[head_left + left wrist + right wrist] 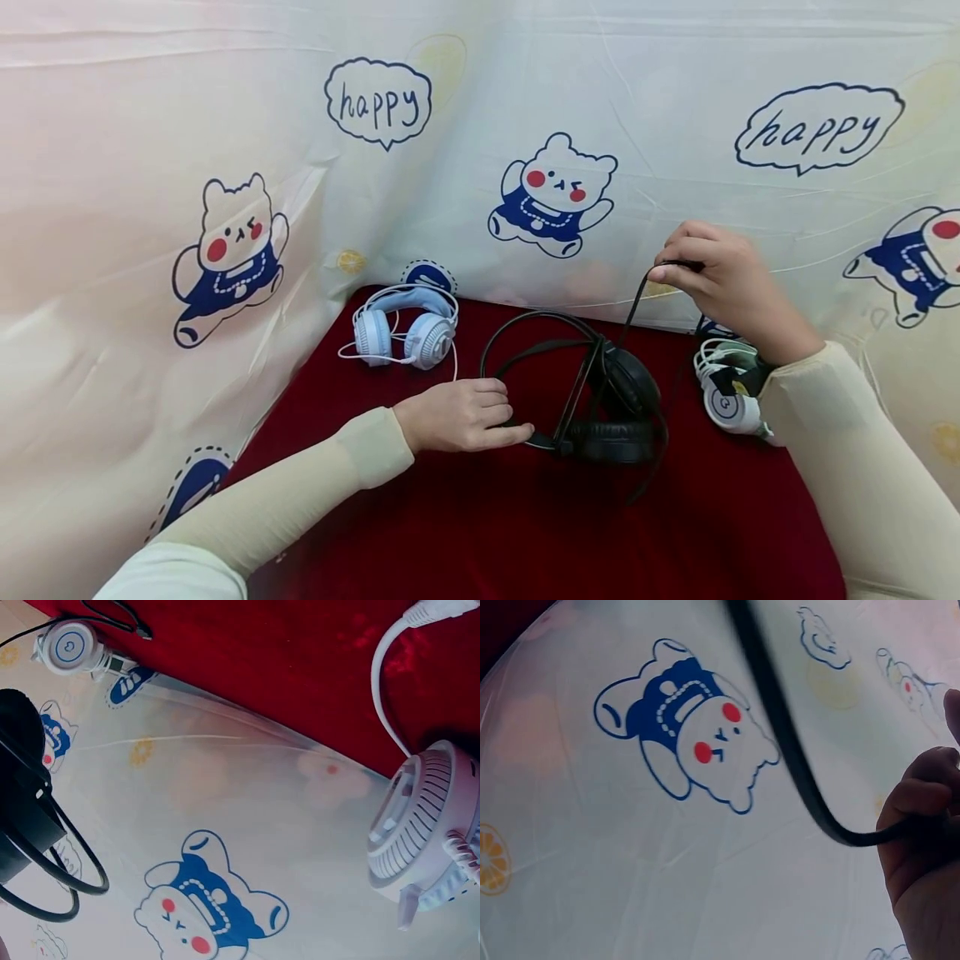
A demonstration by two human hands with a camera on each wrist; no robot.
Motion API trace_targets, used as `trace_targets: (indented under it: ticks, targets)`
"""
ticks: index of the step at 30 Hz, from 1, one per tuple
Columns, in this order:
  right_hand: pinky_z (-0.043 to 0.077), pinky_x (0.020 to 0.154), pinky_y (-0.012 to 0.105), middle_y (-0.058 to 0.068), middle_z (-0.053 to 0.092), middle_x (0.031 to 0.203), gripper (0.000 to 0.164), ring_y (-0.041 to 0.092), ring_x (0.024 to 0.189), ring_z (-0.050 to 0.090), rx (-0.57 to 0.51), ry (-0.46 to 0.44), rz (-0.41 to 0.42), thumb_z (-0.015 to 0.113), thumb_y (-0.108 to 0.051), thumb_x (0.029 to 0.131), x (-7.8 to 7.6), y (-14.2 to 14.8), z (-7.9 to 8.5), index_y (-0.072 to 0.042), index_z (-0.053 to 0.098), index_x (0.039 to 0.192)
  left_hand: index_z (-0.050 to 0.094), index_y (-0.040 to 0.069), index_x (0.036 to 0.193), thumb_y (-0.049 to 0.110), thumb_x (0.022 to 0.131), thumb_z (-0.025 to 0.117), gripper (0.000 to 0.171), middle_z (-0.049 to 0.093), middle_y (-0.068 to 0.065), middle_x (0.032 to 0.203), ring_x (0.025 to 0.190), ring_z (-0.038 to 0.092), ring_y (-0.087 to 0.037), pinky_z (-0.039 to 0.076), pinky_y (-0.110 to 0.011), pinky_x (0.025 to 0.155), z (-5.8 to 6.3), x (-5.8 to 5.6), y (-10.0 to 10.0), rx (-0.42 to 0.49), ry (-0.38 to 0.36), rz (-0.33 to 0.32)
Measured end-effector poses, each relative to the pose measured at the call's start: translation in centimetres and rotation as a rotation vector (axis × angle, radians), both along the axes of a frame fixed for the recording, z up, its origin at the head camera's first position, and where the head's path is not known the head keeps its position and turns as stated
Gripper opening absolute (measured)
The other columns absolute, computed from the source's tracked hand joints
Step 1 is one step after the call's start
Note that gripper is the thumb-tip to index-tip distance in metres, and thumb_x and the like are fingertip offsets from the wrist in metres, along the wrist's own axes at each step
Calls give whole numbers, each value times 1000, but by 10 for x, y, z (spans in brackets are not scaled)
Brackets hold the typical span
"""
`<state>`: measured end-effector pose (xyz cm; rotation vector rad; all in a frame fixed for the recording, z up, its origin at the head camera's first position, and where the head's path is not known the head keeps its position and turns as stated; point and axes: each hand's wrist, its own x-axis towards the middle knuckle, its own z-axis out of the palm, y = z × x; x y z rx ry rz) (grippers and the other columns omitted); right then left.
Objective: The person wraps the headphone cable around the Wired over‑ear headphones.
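Note:
Black over-ear headphones are tilted over the middle of the red cloth, their ear cups to the right. My left hand grips them by the headband on its left side; its fingertips are partly hidden. Higher up on the right, my right hand pinches the black cable between thumb and fingers. In the right wrist view the cable bends into the curled fingers of that hand. The left wrist view catches the black headphones at its left edge, without the left hand.
White-blue headphones stand at the back left of the red cloth. Another white pair with a light green part lies at the right, partly behind my right wrist. A printed curtain hangs behind and at the sides.

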<state>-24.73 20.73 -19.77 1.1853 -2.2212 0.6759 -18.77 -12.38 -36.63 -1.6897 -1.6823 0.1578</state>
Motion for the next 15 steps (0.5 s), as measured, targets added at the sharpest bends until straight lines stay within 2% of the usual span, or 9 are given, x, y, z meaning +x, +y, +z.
trace_targets:
  ticks: [4, 8, 15]
  targets:
    - [34, 59, 23, -3, 54, 79, 16, 8, 69, 43, -10, -37, -5, 75, 5, 79, -17, 2, -9, -8, 65, 75, 62, 11, 122, 13, 98, 53, 25, 68, -1, 89, 84, 64, -16, 47, -33, 94, 1, 2, 2, 24, 34, -35]
    - [32, 57, 24, -2, 52, 77, 19, 10, 67, 41, -28, -90, -13, 74, 3, 80, -34, 2, -21, -9, 62, 72, 62, 10, 121, 13, 97, 55, 25, 68, -1, 89, 84, 65, -16, 47, -33, 94, 3, 3, 3, 50, 58, -60]
    - [34, 58, 23, -2, 53, 75, 20, 12, 67, 44, -2, -152, -56, 74, -4, 83, -54, 1, -43, -13, 63, 68, 63, 9, 119, 12, 97, 56, 24, 70, -3, 91, 85, 66, -17, 48, -34, 94, 10, 6, 3, 81, 116, -63]
